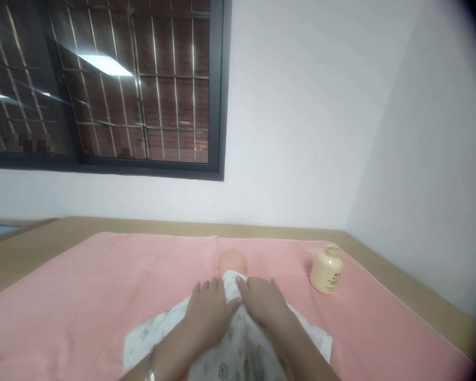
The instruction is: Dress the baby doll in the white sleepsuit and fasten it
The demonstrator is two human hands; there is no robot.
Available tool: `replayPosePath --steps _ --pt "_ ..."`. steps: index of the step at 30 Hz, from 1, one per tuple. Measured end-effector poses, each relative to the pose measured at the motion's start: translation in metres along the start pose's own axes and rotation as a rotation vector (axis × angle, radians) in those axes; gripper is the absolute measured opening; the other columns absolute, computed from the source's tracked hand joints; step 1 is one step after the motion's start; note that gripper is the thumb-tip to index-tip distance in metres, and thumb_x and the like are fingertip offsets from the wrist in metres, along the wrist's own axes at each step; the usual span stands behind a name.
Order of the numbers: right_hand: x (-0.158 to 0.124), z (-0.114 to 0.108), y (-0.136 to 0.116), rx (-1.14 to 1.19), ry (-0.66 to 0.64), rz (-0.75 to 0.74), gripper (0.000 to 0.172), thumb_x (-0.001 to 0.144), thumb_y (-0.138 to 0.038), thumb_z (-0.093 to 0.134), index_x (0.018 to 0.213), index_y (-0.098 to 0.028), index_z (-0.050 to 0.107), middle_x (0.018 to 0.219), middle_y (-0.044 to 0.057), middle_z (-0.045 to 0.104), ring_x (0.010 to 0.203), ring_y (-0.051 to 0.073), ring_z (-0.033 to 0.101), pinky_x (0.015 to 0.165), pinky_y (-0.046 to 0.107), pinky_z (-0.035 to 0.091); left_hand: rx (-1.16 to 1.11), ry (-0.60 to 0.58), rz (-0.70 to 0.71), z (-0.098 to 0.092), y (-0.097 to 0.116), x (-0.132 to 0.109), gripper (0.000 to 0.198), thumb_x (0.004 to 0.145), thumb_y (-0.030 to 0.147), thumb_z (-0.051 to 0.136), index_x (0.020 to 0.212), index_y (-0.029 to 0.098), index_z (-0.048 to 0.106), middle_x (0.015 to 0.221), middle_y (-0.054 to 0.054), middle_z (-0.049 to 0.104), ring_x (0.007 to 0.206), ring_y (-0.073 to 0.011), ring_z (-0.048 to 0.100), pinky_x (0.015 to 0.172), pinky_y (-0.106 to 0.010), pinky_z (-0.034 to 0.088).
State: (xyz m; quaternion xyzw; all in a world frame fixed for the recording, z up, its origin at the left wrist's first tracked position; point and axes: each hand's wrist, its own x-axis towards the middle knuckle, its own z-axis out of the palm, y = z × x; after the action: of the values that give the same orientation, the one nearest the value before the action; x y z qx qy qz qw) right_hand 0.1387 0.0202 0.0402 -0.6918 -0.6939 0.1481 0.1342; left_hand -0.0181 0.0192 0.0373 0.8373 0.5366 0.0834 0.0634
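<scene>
A doll (232, 260) lies on its back in front of me, only its smooth round head showing past the cloth. White cloth with small green prints (226, 368) covers its body and spreads out to both sides. My left hand (208, 307) rests on the cloth at the left of the doll's upper body, fingers pointing forward and thumb toward the middle. On the other side, my right hand (264, 301) lies the same way, its thumb near the cloth's top edge. The doll's face and limbs are hidden.
A pink sheet (83, 296) covers the wood-coloured table (262, 232). To the right of the doll stands a cream-coloured bottle (326, 271) with printed writing. Behind the table are a white wall (301, 116) and a dark-framed window (218, 106) with bars.
</scene>
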Motion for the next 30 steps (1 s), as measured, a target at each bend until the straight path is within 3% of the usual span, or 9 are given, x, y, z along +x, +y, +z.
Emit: replayPosePath --steps 5,10,15,23,30 --pt "0.019 0.008 0.014 0.025 -0.062 0.065 0.067 0.097 -0.051 0.013 0.11 -0.012 0.066 0.116 0.018 0.065 0.112 0.031 0.057 0.104 0.052 0.025 0.063 -0.004 0.078 -0.009 0.015 -0.015 0.047 0.095 0.038 0.024 0.111 0.015 0.061 0.123 -0.018 0.059 0.116 -0.0312 0.052 0.1 -0.05 0.033" --pt "0.002 0.0 0.006 -0.05 -0.023 0.014 0.061 0.097 -0.049 0.017 0.103 -0.014 0.067 0.108 0.017 0.068 0.105 0.03 0.06 0.102 0.05 0.026 0.06 0.033 0.026 -0.003 0.003 -0.003 0.037 0.09 0.026 0.03 0.101 0.014 0.062 0.109 -0.016 0.065 0.102 -0.0289 0.059 0.09 -0.045 0.041" --pt "-0.01 -0.002 -0.003 -0.079 0.033 -0.063 0.056 0.096 -0.045 0.021 0.094 -0.014 0.067 0.098 0.016 0.07 0.095 0.029 0.063 0.098 0.048 0.031 -0.163 0.083 -0.092 0.008 -0.012 0.019 0.036 0.09 0.035 0.031 0.098 0.018 0.063 0.101 -0.011 0.068 0.093 -0.0245 0.062 0.079 -0.035 0.045" --pt "0.017 0.013 0.011 -0.117 0.015 0.05 0.075 0.094 -0.061 0.011 0.101 -0.011 0.067 0.099 0.019 0.069 0.095 0.033 0.064 0.087 0.047 0.039 -0.328 0.127 -0.244 0.026 -0.024 0.04 0.046 0.09 0.046 0.029 0.099 0.016 0.063 0.103 -0.013 0.068 0.096 -0.0257 0.062 0.08 -0.033 0.044" --pt "0.033 0.024 0.024 0.114 -0.025 0.106 0.076 0.089 -0.069 0.018 0.1 -0.013 0.068 0.103 0.019 0.068 0.094 0.029 0.064 0.077 0.037 0.044 -0.365 0.023 -0.308 0.028 -0.031 0.04 0.066 0.084 0.071 0.025 0.088 0.019 0.065 0.095 -0.012 0.07 0.089 -0.0293 0.064 0.07 -0.034 0.043"
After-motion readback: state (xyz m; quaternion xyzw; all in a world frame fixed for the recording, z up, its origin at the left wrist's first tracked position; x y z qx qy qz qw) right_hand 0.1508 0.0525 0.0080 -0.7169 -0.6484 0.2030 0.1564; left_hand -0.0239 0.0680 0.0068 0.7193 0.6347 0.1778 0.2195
